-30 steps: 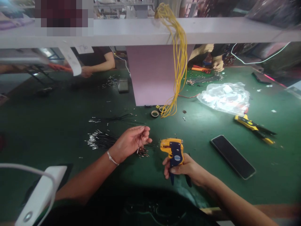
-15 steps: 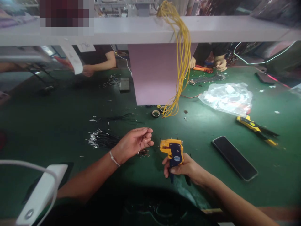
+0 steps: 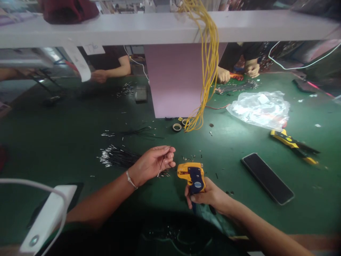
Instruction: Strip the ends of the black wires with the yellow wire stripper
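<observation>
My left hand (image 3: 156,160) pinches a thin black wire (image 3: 161,165) between thumb and fingertips, and one end of it hangs down below the fingers. Closed around the handles of a yellow and dark blue wire stripper (image 3: 196,179) is my right hand (image 3: 205,193). The stripper's jaws point left, towards my left fingers, with a small gap between. Under and behind my left wrist lies a bundle of black wires (image 3: 121,156) with shiny metal ends. Small cut scraps (image 3: 190,157) are scattered just above the stripper.
A phone (image 3: 268,178), yellow-black pliers (image 3: 293,145) and a clear plastic bag (image 3: 261,108) lie to the right. Yellow wires (image 3: 209,64) hang from the shelf (image 3: 119,30) near two tape rolls (image 3: 177,127). A white power strip (image 3: 49,217) is at lower left. Co-workers' hands (image 3: 223,75) work across the table.
My right hand has moved the wire stripper slightly left and down, showing scraps on the table. The left hand still holds the wire, nearly unmoved. The view has tilted down slightly.
</observation>
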Demonstrator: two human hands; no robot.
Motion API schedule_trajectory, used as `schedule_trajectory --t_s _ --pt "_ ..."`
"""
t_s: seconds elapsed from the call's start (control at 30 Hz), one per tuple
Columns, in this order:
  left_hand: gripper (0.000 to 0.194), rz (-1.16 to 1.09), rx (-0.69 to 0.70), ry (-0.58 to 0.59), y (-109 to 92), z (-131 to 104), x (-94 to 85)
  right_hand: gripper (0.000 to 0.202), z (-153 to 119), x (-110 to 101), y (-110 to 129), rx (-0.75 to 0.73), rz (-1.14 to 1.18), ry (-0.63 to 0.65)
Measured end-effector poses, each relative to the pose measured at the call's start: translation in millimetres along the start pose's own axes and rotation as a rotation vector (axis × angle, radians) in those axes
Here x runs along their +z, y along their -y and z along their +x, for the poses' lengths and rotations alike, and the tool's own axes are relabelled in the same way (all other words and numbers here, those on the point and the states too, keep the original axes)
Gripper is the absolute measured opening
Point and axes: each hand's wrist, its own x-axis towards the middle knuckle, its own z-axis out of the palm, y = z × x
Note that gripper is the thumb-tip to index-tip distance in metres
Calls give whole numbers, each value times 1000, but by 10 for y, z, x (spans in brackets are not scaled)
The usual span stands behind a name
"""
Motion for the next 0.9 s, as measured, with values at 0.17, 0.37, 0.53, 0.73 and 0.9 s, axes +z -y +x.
schedule_trajectory --t_s 0.17,0.37,0.53,0.73,0.9 --pt "16 16 -6 2 13 3 -7 23 -14 16 -53 1 -59 -20" --pt "16 36 -30 0 21 -5 -2 25 -13 24 -85 5 -150 -36" --pt "17 71 -34 46 38 -15 -17 26 -3 65 -108 30 -179 -87" --pt "17 88 -58 86 73 -28 -2 25 -18 125 -116 48 -167 -179" --pt "16 101 -23 101 89 -30 -6 25 -7 160 -222 76 -220 -258"
